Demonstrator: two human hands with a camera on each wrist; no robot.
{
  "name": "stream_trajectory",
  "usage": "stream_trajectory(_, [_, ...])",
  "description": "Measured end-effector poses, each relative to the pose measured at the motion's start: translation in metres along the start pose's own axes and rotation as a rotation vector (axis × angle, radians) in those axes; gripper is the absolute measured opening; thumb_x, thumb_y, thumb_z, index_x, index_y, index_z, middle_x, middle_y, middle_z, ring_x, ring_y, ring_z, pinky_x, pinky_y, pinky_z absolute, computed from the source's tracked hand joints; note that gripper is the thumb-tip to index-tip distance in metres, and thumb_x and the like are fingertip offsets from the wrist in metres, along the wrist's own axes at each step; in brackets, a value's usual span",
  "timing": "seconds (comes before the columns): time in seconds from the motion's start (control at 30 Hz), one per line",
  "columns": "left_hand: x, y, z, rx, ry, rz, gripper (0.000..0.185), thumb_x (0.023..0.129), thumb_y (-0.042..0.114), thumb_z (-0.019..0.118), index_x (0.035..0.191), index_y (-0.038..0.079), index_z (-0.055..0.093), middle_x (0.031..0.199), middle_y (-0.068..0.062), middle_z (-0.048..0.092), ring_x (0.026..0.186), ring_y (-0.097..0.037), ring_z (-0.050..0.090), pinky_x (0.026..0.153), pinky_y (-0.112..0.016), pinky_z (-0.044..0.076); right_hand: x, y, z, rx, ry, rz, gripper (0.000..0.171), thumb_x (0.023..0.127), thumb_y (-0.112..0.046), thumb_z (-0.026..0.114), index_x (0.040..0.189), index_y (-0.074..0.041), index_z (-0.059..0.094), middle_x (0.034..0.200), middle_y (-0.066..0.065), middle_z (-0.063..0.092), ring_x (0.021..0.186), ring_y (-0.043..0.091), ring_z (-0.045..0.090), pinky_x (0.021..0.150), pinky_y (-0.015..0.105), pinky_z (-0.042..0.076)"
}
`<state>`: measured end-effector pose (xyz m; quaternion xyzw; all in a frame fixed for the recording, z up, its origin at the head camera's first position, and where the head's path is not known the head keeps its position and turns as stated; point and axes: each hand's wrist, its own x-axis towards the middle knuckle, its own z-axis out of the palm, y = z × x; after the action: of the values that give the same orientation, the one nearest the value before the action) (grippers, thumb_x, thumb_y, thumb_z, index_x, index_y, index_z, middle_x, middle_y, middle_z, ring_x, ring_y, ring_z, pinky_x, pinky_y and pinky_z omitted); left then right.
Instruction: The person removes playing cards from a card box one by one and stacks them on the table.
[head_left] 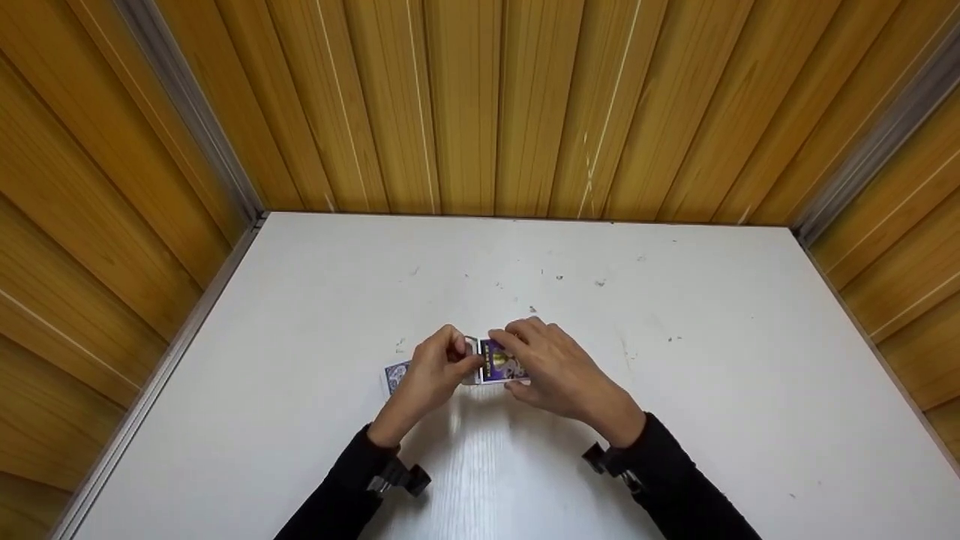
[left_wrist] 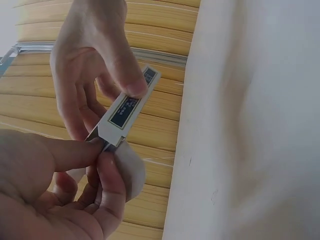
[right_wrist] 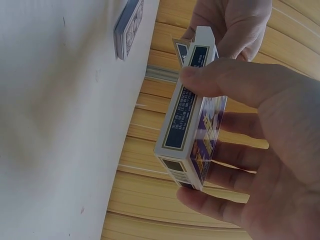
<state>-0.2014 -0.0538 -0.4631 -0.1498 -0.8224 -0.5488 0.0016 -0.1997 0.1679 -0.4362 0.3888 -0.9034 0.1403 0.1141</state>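
Observation:
A small card box [head_left: 495, 364], white-edged with purple artwork, is held over the table between both hands. My right hand [head_left: 559, 375] grips it, the thumb along the dark printed narrow side [right_wrist: 180, 120] and the fingers around the opposite side. At the box's other end, my left hand [head_left: 429, 375] pinches the end flap between thumb and forefinger. A rounded whitish flap [left_wrist: 131, 170] sticks out beside those fingertips in the left wrist view. A deck of cards [right_wrist: 131, 30] with a blue-and-white patterned face lies on the table, partly hidden behind the left hand in the head view.
The white table [head_left: 337, 300] has small scuffs and dark marks. Wood-look panels [head_left: 495, 105] wall it in at the back and both sides, with metal posts [head_left: 195, 97] in the corners. Both wrists wear small black devices over dark sleeves [head_left: 675, 472].

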Motion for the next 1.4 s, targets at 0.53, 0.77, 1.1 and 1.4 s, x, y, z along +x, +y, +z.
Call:
stream_trajectory(0.53, [0.002, 0.007, -0.002, -0.073, 0.166, 0.048, 0.020, 0.090, -0.003, 0.074, 0.092, 0.004, 0.055, 0.088, -0.006, 0.067, 0.077, -0.014, 0.060, 0.066, -0.021, 0.049, 0.000, 0.006, 0.000, 0.007, 0.024, 0.026, 0.068, 0.083, -0.023, 0.084, 0.142, -0.005, 0.056, 0.126, 0.010, 0.060, 0.114, 0.025, 0.058, 0.090, 0.041, 0.052])
stream_trajectory(0.77, [0.003, 0.010, -0.006, -0.059, 0.221, 0.079, 0.016, 0.095, -0.004, 0.067, 0.097, 0.004, 0.053, 0.094, -0.009, 0.064, 0.082, -0.017, 0.062, 0.071, -0.023, 0.052, 0.000, 0.010, -0.001, 0.014, 0.009, 0.059, 0.066, 0.085, -0.024, 0.083, 0.143, -0.006, 0.056, 0.127, 0.010, 0.061, 0.113, 0.025, 0.058, 0.089, 0.041, 0.053])
stream_trajectory(1.1, [0.004, 0.007, -0.017, 0.190, 0.057, 0.248, 0.025, 0.089, -0.013, 0.061, 0.105, 0.001, 0.075, 0.122, -0.012, 0.066, 0.083, -0.016, 0.062, 0.069, -0.026, 0.054, 0.000, 0.012, -0.001, 0.007, 0.015, 0.043, 0.066, 0.084, -0.024, 0.083, 0.142, -0.005, 0.056, 0.125, 0.010, 0.061, 0.108, 0.023, 0.058, 0.085, 0.038, 0.053])
stream_trajectory(1.4, [-0.001, 0.004, -0.021, 0.534, -0.077, 0.363, 0.041, 0.084, 0.025, 0.088, 0.117, 0.009, 0.071, 0.128, -0.006, 0.058, 0.119, -0.022, 0.054, 0.093, -0.035, 0.053, -0.002, 0.014, 0.001, -0.018, 0.003, 0.036, 0.068, 0.084, -0.026, 0.086, 0.142, -0.007, 0.056, 0.126, 0.009, 0.060, 0.110, 0.024, 0.057, 0.085, 0.040, 0.052])
